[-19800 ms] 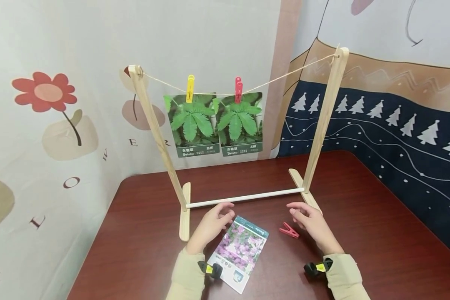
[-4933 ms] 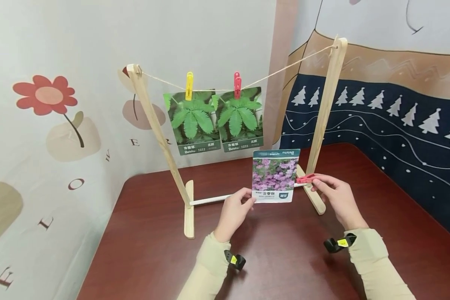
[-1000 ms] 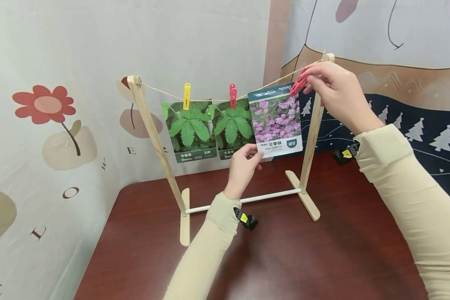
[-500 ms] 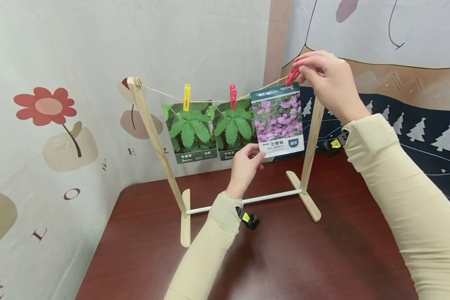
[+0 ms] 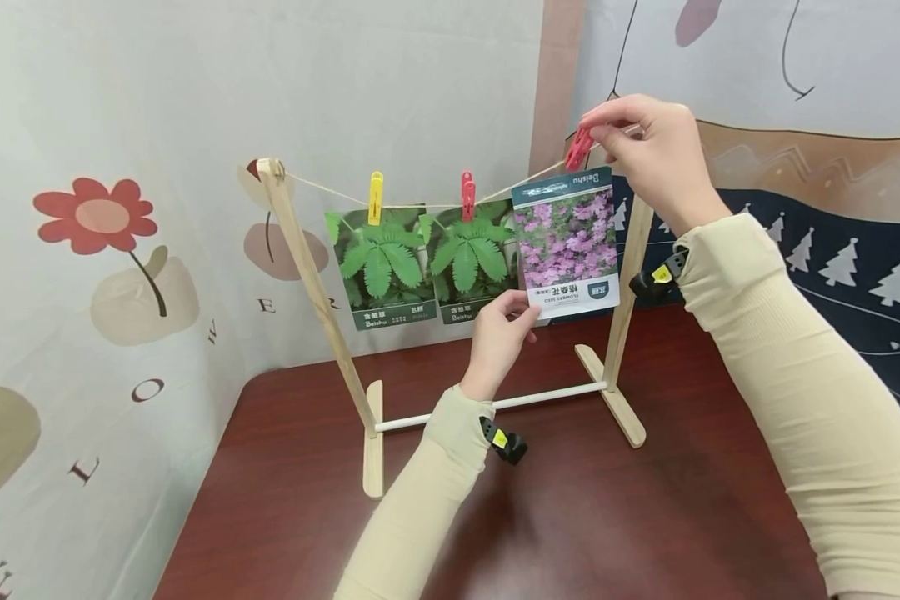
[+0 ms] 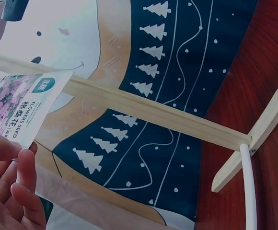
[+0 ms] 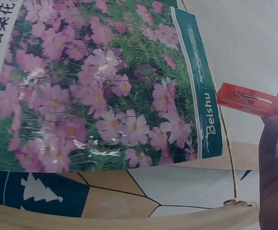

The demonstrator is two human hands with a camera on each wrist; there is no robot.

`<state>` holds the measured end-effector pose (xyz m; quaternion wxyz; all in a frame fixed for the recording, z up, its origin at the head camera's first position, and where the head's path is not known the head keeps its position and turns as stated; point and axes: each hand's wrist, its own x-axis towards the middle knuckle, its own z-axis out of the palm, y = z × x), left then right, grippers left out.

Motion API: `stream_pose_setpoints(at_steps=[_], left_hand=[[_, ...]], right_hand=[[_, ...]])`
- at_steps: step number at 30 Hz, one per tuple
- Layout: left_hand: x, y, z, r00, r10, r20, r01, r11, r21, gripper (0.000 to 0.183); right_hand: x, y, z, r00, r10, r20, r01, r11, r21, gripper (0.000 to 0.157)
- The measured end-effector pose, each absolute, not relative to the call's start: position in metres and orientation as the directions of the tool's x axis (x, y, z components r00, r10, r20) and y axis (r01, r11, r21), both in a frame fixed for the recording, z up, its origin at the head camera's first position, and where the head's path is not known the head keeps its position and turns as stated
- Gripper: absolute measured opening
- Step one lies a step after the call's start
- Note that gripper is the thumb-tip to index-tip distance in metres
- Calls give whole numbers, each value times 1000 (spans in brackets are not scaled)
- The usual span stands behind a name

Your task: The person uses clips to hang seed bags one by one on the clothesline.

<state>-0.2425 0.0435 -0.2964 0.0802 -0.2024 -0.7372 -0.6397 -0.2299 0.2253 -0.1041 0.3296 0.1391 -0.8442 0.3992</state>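
My left hand (image 5: 498, 342) pinches the lower left corner of a seed packet (image 5: 570, 242) with pink flowers, held up in front of the string (image 5: 311, 181). In the left wrist view, thumb and fingers grip the packet's white end (image 6: 33, 112). My right hand (image 5: 660, 154) pinches a red clothespin (image 5: 578, 148) just above the packet's green top edge. In the right wrist view, the clothespin's tip (image 7: 225, 96) overlaps the string beside that edge; whether it bites on anything, I cannot tell. Two green-leaf packets (image 5: 382, 267) hang to the left, under a yellow clothespin (image 5: 376, 198) and another red clothespin (image 5: 468, 197).
A wooden frame carries the string between its left post (image 5: 311, 275) and right post (image 5: 630, 275). A white rod (image 5: 551, 394) joins its feet low over the dark red table (image 5: 607, 517). Printed cloth (image 5: 435, 83) backs the table.
The flower packet and red clothespin, on the table about twenty seconds ago, are now raised to the string. Over the last second, my right hand moved left and slightly up with the clothespin.
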Motion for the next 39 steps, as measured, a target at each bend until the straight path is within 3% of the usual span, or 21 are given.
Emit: stream_pose_setpoints(at_steps=[12,39], left_hand=[[-238,49,-293,-910,198,365,387,87,918,13],[-245,50,-299,-902,215,376,404,109,908,11]], right_hand=[[-235,226,-91,-742,41,669,-459,697,-552,22],[-237,227,-96,-838,-30,545,-364,775,-517,27]])
